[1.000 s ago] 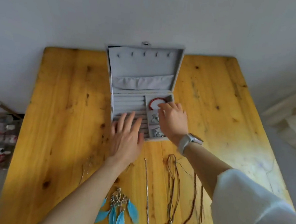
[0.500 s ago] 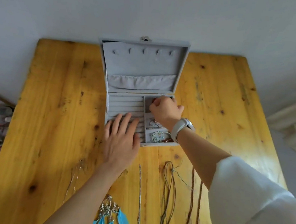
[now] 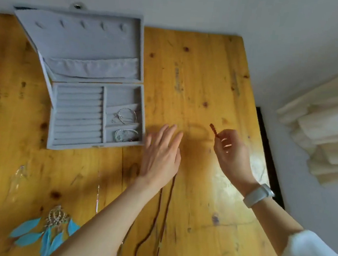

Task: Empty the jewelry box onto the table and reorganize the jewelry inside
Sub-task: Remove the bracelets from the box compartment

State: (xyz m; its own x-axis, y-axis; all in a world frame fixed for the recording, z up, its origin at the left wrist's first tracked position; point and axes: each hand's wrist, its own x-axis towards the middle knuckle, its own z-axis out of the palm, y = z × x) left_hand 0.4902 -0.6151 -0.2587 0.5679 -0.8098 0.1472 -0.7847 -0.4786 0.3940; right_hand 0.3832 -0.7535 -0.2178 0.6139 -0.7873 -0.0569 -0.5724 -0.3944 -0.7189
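Note:
The grey jewelry box lies open at the left of the wooden table, lid tilted back. Its right compartments hold silver bangles and more silver pieces; the top compartment is bare. My right hand pinches a red bead bracelet, blurred by motion, over the table right of the box. My left hand hovers flat with straight fingers beside the box's right edge, holding nothing.
A long brown bead necklace lies under and below my left hand. Blue feather earrings and a thin silver chain lie near the front. A cream curtain hangs right of the table's edge.
My right hand lifted the red bracelet out of the box's top compartment and carried it right over the table. My left hand left the ring rolls and moved right. The view shifted right.

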